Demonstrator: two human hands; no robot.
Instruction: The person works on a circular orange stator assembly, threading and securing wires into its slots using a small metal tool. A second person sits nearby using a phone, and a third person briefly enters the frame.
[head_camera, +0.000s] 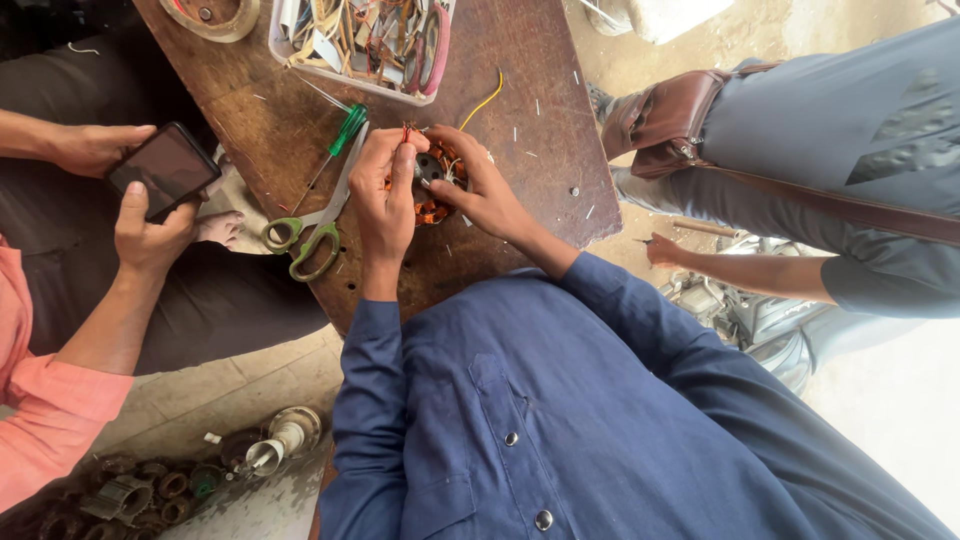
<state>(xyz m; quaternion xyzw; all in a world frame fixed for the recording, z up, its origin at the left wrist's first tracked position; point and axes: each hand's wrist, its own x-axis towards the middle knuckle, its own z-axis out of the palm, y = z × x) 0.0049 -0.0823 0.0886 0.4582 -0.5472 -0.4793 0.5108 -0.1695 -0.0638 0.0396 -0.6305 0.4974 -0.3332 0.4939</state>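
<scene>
A round motor stator (432, 190) with copper windings lies on the brown wooden table (540, 120). My left hand (384, 195) pinches thin red wires at the stator's upper edge. My right hand (478, 180) curls over the stator's right side and grips it. A yellow wire (487, 98) trails away from the stator toward the far side of the table. Much of the stator is hidden under my fingers.
Green-handled scissors (310, 232) and a green screwdriver (340, 140) lie left of my hands. A white tray (365, 45) of wires and a tape roll (212, 18) sit farther away. A person at left holds a phone (168, 168). Another person (800, 150) with a brown bag stands at right.
</scene>
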